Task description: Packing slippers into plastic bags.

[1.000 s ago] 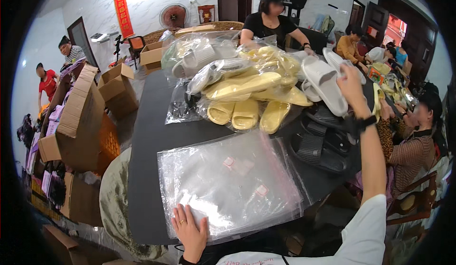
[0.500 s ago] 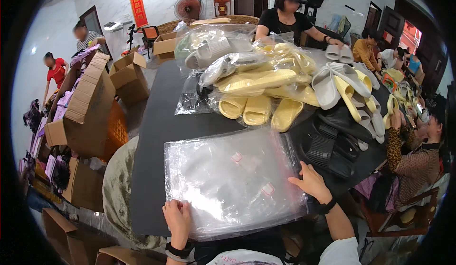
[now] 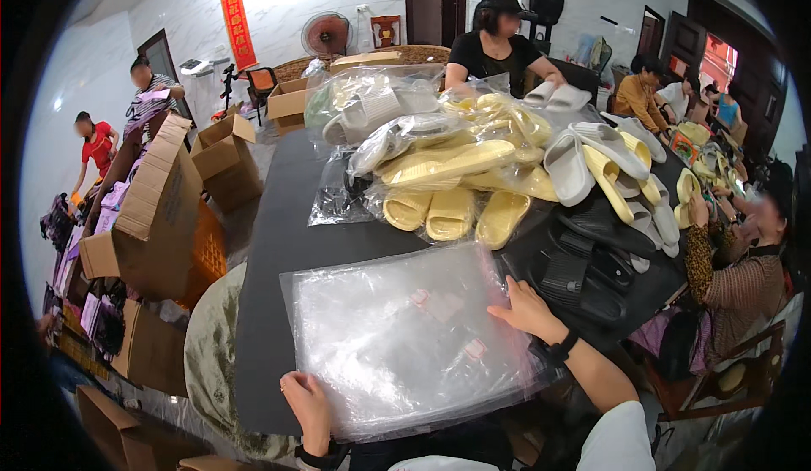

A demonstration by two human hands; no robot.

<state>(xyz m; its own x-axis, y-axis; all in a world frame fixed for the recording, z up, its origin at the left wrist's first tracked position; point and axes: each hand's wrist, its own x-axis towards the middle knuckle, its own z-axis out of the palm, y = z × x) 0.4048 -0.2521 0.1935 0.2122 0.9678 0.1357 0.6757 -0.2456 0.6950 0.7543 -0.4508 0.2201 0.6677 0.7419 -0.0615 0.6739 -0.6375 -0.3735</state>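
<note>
A stack of clear plastic bags (image 3: 397,344) lies flat near the table's front edge, with small pale pink printed patches and a pinkish strip along its right side. At the stack's lower left edge is my left hand (image 3: 307,405), its fingers curled together on the plastic; the fingertips are partly hidden. My right hand (image 3: 534,312) rests on the stack's right edge, thumb and fingers apart, holding nothing. Beyond that hand lie black slippers (image 3: 583,278). Bagged yellow slippers (image 3: 452,213) sit just past the stack's far edge.
Grey slippers (image 3: 570,167) and bagged pairs cover the far part of the black table (image 3: 270,209). Opposite, a person in a black cap (image 3: 498,6) handles a light pair. More people work at right. Cardboard boxes (image 3: 224,158) stand on the left.
My left hand has shifted slightly left and nearer. The bag stack sits a little turned, its far left corner nearer me. The person opposite has drawn the light slippers closer. The view has tilted slightly.
</note>
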